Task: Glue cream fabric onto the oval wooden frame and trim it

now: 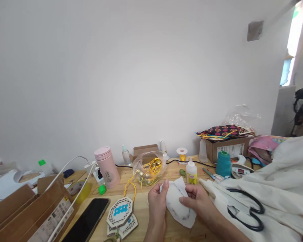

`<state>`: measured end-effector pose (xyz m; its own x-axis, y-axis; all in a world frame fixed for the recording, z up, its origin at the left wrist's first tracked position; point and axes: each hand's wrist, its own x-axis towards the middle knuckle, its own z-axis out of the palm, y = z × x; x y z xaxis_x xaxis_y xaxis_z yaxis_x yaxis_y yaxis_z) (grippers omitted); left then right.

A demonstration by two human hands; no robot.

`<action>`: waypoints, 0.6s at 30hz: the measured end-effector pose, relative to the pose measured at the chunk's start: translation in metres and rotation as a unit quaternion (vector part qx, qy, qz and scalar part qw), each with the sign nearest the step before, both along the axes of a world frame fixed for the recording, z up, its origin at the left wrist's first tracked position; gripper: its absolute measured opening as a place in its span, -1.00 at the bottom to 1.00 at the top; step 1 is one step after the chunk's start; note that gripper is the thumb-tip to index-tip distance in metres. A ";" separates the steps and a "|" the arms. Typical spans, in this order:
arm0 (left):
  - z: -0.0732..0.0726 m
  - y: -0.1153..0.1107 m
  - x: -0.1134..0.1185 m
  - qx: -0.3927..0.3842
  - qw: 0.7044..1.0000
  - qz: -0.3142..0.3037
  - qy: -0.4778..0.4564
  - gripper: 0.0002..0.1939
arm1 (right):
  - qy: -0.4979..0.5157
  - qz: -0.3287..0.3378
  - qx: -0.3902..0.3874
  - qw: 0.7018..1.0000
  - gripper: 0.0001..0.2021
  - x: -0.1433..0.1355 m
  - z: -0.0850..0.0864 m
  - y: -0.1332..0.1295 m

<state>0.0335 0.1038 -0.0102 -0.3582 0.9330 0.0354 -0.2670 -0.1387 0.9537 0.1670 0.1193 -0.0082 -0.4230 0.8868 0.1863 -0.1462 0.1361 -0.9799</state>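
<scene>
A piece of white paper or thin cloth point(176, 201) with faint dark marks and ragged edges is held up over the wooden table. My left hand point(158, 205) pinches its left edge, thumb on top. Its right side is between the thumb and fingers of my right hand point(198, 201). Just behind stands a white glue bottle point(191, 173) with a yellow label. To the left lie octagonal wooden ornaments point(120, 211) with blue decoration and yellow cord, beside a plastic bag point(150, 168) of golden bells and yellow string.
A black phone point(87, 220), a pink bottle point(107, 168) and a cardboard box point(37, 213) are on the left. Black-handled scissors point(252, 208) rest on white cloth point(282, 188) at right. Teal thread point(223, 164) and a filled box point(228, 148) stand behind.
</scene>
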 end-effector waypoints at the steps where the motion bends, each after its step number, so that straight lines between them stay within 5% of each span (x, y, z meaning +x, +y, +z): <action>1: 0.000 0.000 0.000 0.004 1.000 -0.003 0.000 -0.68 | 0.008 -0.003 -0.014 1.000 -0.81 0.000 0.002 -0.001; 6: 0.004 -0.002 0.004 0.016 0.999 -0.032 0.000 -0.68 | 0.033 -0.026 -0.057 0.997 -0.76 -0.001 0.010 -0.003; 13: 0.005 -0.005 0.013 0.013 0.997 -0.065 0.033 -0.70 | -0.051 -0.165 0.004 0.985 -0.64 0.003 0.009 0.002; 18: 0.004 -0.004 0.015 0.009 0.997 -0.061 0.042 -0.71 | -0.074 -0.180 0.045 0.980 -0.59 0.001 0.009 0.000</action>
